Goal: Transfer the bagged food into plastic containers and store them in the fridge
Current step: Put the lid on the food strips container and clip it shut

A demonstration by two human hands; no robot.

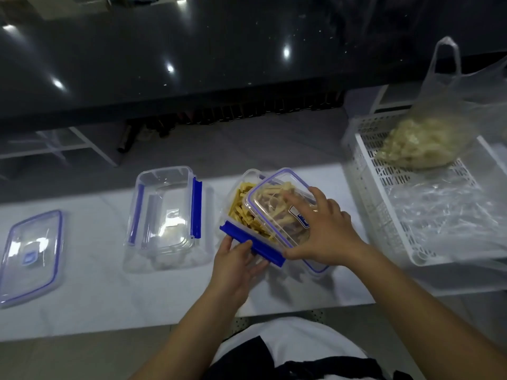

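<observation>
Under the lid, strips.

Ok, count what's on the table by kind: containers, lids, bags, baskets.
Clear plastic containers: 2, one filled with yellow strips, one empty
Clear blue-rimmed lids: 2
Plastic bags: 2
White slotted basket: 1
Total: 7

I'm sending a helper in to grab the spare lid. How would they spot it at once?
Start at the white table and go to its far left end. The spare lid lies flat there, alone, left of the empty container. Unlike the lid under the right hand, it covers nothing and no hand touches it.
</observation>
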